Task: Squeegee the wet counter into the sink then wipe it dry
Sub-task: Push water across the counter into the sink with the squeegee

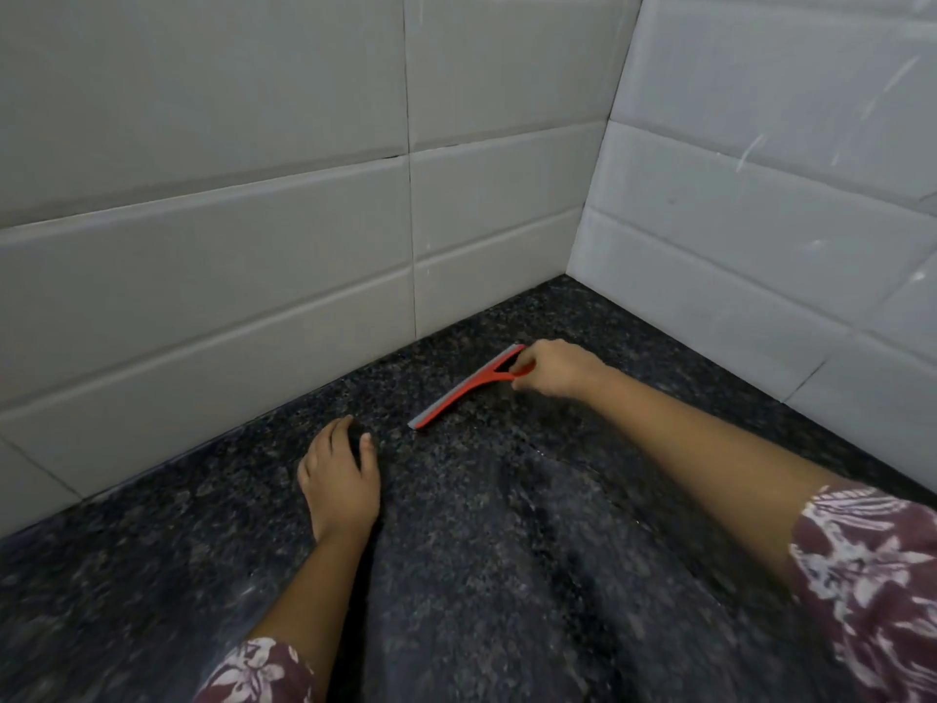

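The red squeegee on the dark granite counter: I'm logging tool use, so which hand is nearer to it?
Right. The right hand grips the red squeegee by its handle; the left hand rests on the dark granite counter, apart from the blade's near end.

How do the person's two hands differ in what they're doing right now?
The right hand grips the red squeegee by its handle, far out near the tiled corner; the left hand holds no squeegee and rests on the counter, nearer the person. Something dark sits under the left fingers, too unclear to name. Both hands are over the dark speckled counter.

Dark speckled counter (203, 575), red squeegee (464, 390) lying on it
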